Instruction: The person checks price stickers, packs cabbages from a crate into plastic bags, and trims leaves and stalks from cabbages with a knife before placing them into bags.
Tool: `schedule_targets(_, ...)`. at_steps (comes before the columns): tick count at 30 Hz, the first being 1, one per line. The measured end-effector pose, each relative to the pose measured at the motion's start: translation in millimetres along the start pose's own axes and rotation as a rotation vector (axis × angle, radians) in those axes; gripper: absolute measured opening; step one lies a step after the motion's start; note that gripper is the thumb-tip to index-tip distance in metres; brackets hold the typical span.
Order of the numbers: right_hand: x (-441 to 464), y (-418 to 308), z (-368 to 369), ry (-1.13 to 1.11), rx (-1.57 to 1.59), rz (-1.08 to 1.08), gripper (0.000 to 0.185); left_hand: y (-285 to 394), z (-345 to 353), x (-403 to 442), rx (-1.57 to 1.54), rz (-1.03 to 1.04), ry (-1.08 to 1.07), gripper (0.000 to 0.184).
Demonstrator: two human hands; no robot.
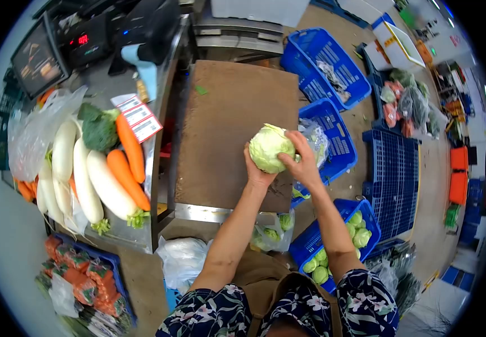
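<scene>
A pale green cabbage (270,147) is held up between my two hands over the right part of a brown board (226,112). My left hand (259,170) cups it from the lower left, its fingers partly hidden beneath. On the right side, my right hand (303,160) wraps the cabbage with thumb and fingers. More cabbages (361,237) lie in a blue crate (296,247) at the lower right. A plastic bag with green heads (271,235) hangs or sits below the board's front edge.
At left, a metal table (128,236) bears white radishes (88,180), carrots (129,149), broccoli (98,132), printed labels (139,118) and a scale with a red display (83,40). Blue crates (333,62) stand right of the board. Bagged carrots (94,281) sit lower left.
</scene>
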State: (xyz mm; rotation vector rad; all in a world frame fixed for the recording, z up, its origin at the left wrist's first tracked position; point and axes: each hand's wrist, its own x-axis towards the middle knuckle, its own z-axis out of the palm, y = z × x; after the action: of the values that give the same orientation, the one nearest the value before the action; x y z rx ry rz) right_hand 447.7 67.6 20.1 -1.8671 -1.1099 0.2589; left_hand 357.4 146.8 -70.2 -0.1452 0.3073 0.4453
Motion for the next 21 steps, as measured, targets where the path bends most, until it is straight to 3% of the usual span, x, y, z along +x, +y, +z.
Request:
schedule_targets(5, -37, 30, -17, 0.356, 0.101, 0.048, 0.025, -45, 6, 12, 0.001, -0.046, 0.033, 0.068)
schedule_targets(9, -48, 39, -49, 0.5, -0.143, -0.055, 0.013, -81, 7, 17, 0.018, -0.094, 0.071, 0.067)
schedule_targets(12, -55, 66, -74, 0.702, 0.49, 0.456, 0.013, -107, 12, 20, 0.018, -0.138, 0.071, 0.061)
schedule_targets(15, -56, 132, -95, 0.855, 0.973, 0.534, 0.016, -130, 6, 25, 0.021, -0.145, 0.026, 0.059)
schedule_targets(18, -54, 189, -115, 0.792, 1.034, 0.781, 0.028, -144, 2, 25, 0.04, -0.156, 0.017, 0.059)
schedule_targets(21, -61, 189, -126, 0.429, 0.441, 0.93, 0.04, -149, -2, 28, 0.106, -0.158, -0.019, 0.061)
